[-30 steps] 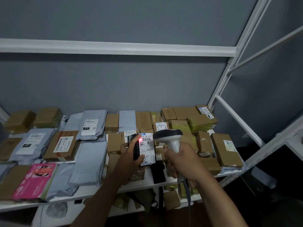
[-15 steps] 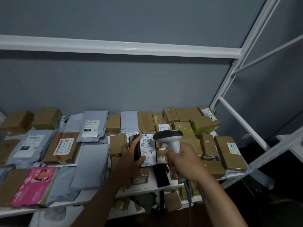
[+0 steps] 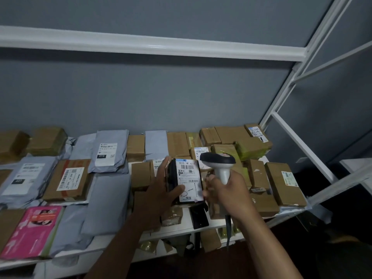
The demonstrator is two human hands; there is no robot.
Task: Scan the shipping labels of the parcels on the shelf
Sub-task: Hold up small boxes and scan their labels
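My left hand (image 3: 161, 190) grips a small black parcel (image 3: 185, 181) above the shelf, its white shipping label facing me, thumb across the label's lower edge. My right hand (image 3: 227, 192) holds a white and dark handheld scanner (image 3: 219, 164) by its handle just right of that parcel, with the head level with the label's top. No red light shows on the label. Cardboard boxes and grey mailer bags cover the white shelf (image 3: 185, 224), several with labels facing up.
A pink packet (image 3: 32, 228) lies at the front left. A flat black parcel (image 3: 199, 217) rests on the shelf below the held one. White frame posts (image 3: 298, 141) rise at the right, an upper shelf rail (image 3: 153, 45) crosses overhead, and more parcels sit on a lower shelf.
The red scan light seen on the label one second ago is gone. The parcel has tilted so its label faces me more squarely; both hands stay near the same spot.
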